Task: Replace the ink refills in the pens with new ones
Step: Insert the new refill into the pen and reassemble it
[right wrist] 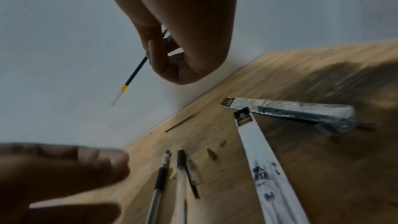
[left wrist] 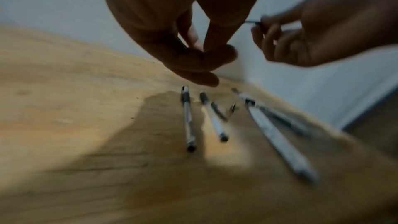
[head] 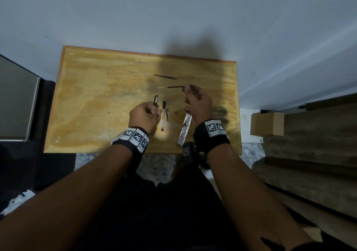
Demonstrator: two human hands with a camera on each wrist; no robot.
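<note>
My right hand pinches a thin black refill with a yellow band and a white end, held level above the wooden table. In the right wrist view the refill sticks out to the lower left of the right hand. My left hand hovers with loosely curled fingers and holds nothing. It is just over a clear pen that lies on the table. A second pen lies beside it, with a small dark pen part next to it. Another refill lies farther back.
Two silver-white refill packets lie to the right of the pens, under my right wrist. Small pen tips sit between pens and packets. A cardboard box stands on the floor, right of the table. The wall is right behind it.
</note>
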